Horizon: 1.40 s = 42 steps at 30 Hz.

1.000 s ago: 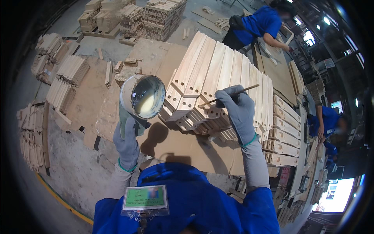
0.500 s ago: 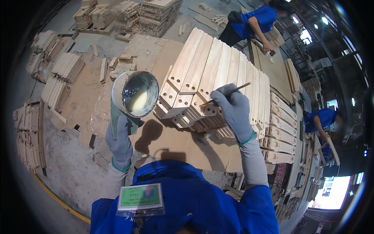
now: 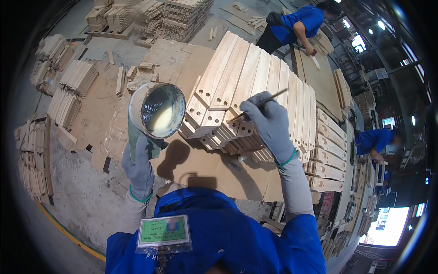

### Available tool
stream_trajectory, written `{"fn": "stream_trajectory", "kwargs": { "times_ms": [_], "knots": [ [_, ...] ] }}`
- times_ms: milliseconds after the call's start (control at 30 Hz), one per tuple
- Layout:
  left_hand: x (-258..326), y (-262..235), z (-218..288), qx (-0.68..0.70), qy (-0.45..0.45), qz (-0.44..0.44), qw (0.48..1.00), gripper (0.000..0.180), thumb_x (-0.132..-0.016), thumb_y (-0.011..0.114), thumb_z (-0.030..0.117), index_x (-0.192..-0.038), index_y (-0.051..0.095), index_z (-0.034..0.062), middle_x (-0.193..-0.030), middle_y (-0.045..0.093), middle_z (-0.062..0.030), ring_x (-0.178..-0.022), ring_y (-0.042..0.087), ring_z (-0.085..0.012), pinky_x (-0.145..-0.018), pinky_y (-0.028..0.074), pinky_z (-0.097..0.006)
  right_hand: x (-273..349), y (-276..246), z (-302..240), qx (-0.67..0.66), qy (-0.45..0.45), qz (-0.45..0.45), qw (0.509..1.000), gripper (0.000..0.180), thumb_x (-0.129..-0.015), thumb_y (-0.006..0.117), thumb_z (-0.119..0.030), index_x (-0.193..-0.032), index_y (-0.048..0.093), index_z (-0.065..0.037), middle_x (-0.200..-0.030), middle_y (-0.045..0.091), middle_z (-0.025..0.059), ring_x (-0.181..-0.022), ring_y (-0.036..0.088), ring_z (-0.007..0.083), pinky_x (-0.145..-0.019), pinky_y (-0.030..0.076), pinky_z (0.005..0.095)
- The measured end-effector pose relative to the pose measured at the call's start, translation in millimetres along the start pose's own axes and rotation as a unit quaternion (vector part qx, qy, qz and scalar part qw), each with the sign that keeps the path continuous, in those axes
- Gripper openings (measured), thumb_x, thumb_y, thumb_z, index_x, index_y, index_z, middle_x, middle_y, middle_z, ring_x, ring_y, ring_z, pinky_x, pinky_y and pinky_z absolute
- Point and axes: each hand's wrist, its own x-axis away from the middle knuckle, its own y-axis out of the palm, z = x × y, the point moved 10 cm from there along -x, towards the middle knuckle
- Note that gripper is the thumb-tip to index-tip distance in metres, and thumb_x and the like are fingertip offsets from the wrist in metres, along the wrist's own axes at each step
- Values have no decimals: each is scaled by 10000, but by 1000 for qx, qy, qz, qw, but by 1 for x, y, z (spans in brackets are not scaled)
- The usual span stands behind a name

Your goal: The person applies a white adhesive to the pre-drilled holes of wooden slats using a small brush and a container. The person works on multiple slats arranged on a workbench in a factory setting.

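Note:
My left hand [image 3: 138, 157], in a grey glove, is closed around a round tub [image 3: 135, 109] whose mouth tilts toward me. Creamy white liquid [image 3: 163, 119] lies in its lower part, with dark smears inside. My gloved right hand [image 3: 272, 128] pinches a thin stick [image 3: 279, 93] like a pencil. The stick's lower tip is at a hole in the end of one of the pale wooden boards [image 3: 244, 68]. These boards are stacked side by side in front of me, their near ends drilled with paired round holes.
Brown cardboard [image 3: 219, 171] lies beneath the stack. More wooden pieces [image 3: 326, 169] line its right side, and piles of boards [image 3: 73, 109] stand at the left. Two people in blue, one at the upper right [image 3: 292, 27] and one at the far right [image 3: 374, 141], handle wooden pieces.
My right hand and the stick have shifted left and slightly up, bringing the tip to a different hole. My left hand and the tub stay nearly still.

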Motion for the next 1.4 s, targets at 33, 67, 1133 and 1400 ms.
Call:
{"fn": "stream_trajectory", "kwargs": {
  "times_ms": [33, 67, 1133, 1400],
  "knots": [
    [0, 0, 1, 17, -7, 7, 1000, 285, -953, 466, 134, -1141, 512, -76, -977, 621, -136, -818, 637, -197, -721, 543, -311, -1, 5, 0, 13, -1, -17, 1000, 260, -812, 640, -147, -679, 593, 71, -766, 631, 125, -623, 608, 174, -570, 460, 285],
    [1, 1, 3, 35, -14, 13, 999, 269, -947, 489, 126, -1126, 532, -69, -979, 621, -110, -827, 616, -159, -715, 519, -282, -3, 5, -2, 27, -8, -20, 999, 259, -812, 639, -146, -679, 594, 72, -765, 631, 123, -624, 608, 175, -567, 457, 285],
    [-7, 13, 20, 73, -10, 0, 997, 256, -956, 439, 101, -1094, 527, -95, -909, 644, -146, -753, 658, -215, -684, 536, -289, 6, -15, 15, -92, 74, 31, 992, 213, -817, 679, -132, -790, 624, 72, -738, 632, 71, -651, 612, 99, -572, 474, 216],
    [-10, 8, 23, 82, -4, 5, 997, 260, -959, 435, 110, -1103, 515, -92, -888, 644, -143, -752, 655, -204, -669, 528, -284, -4, 26, -5, -25, -41, -37, 998, 200, -819, 674, -137, -809, 633, 59, -754, 632, 81, -622, 595, 115, -560, 463, 249]
  ]
}}
